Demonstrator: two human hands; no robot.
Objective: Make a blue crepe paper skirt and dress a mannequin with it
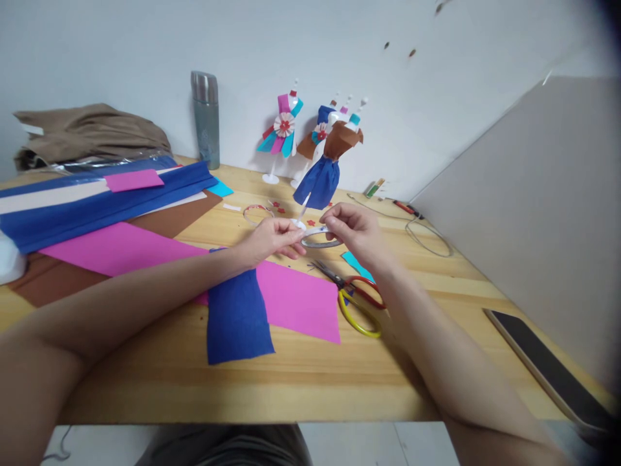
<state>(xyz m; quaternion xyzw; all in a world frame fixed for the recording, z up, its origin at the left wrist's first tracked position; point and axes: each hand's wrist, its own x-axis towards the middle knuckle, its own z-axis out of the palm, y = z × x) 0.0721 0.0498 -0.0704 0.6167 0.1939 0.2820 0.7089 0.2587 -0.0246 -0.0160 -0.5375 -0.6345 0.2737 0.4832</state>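
A thin, pale roll of tape (321,244) is held up between both hands over the middle of the table. My left hand (272,241) pinches its left side between thumb and fingers. On the other side, my right hand (356,230) grips the roll's upper right edge. Just behind stands a small dress form (326,171) with a brown paper top and blue paper skirt. Below the hands, a blue crepe paper piece (240,320) lies across a long pink sheet (301,303). Scissors (359,315) with red and yellow handles rest open under my right forearm.
More dressed forms (284,129) stand by the wall near a flask (206,120). Another tape roll (258,212) and red paper flowers (311,222) lie behind my hands. Folded papers (107,207) and brown cloth (92,133) fill the left. A phone (543,362) lies right; a cable (427,239) loops behind.
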